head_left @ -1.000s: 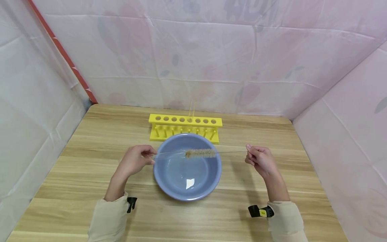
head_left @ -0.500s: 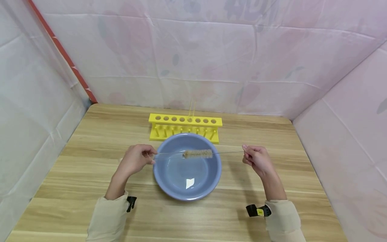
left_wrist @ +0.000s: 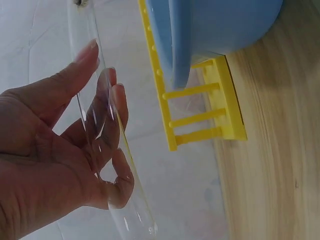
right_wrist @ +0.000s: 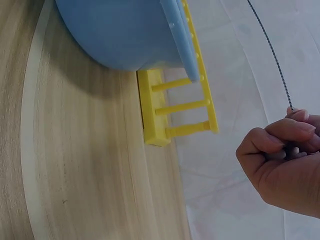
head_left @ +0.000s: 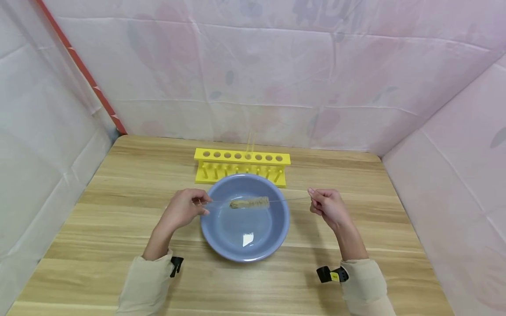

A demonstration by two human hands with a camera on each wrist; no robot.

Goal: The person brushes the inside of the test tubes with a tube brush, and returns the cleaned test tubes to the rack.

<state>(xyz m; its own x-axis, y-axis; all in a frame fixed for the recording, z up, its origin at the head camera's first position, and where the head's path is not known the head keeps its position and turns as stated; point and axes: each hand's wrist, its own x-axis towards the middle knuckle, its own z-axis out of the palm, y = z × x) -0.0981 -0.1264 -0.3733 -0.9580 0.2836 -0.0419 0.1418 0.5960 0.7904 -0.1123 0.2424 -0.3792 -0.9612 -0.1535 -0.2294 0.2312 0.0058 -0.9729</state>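
Two hands work above the basin, one at each end of the tube and brush. The left hand [left_wrist: 55, 130] has its thumb on one side of a clear test tube [left_wrist: 84, 30] and its fingers curled round the other, holding it lengthwise. The right hand [head_left: 330, 206] has its fingers folded in, with thumb and forefinger pinching the twisted wire handle [right_wrist: 272, 50] of a bristle brush [head_left: 258, 202]. The tube lies nearly level, mouth toward the right hand; the leading part of the bristles sits inside it, and the rear part is outside.

Directly below is a round blue basin [head_left: 278, 226], with a bright reflection on its inner floor. Just behind the basin stands a yellow rack [head_left: 243, 161] with a single row of holes; a second clear tube [head_left: 251, 142] stands upright in one of them. Basin and rack rest on a wood-grain table [head_left: 253, 294]. Beige sleeves [head_left: 363, 281] cover both forearms. Pale printed sheeting [head_left: 261, 66] encloses the table at the back and sides.
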